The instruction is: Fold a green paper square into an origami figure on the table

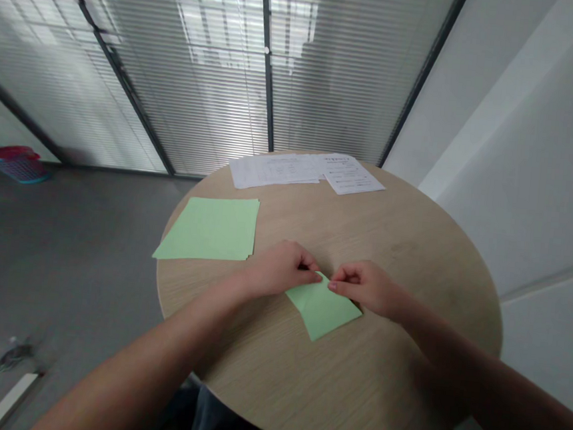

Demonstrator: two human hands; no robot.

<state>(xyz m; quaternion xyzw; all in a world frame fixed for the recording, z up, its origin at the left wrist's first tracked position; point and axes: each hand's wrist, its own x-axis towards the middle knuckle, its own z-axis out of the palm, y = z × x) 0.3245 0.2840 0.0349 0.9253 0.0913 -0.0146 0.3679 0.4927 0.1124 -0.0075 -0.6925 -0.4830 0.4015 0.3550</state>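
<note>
A small folded piece of light green paper lies on the round wooden table in front of me, one corner pointing towards me. My left hand pinches its far edge between thumb and fingers, covering the paper's left part. Close beside it, my right hand has thumb and forefinger closed on the same far edge, a little to the right. The fingertips of both hands are a short gap apart. Creases in the paper are hard to make out.
A stack of green sheets lies at the table's left edge. Printed white papers are spread along the far edge of the table. A red and blue basket stands on the floor at far left. Blinds and a white wall enclose the table.
</note>
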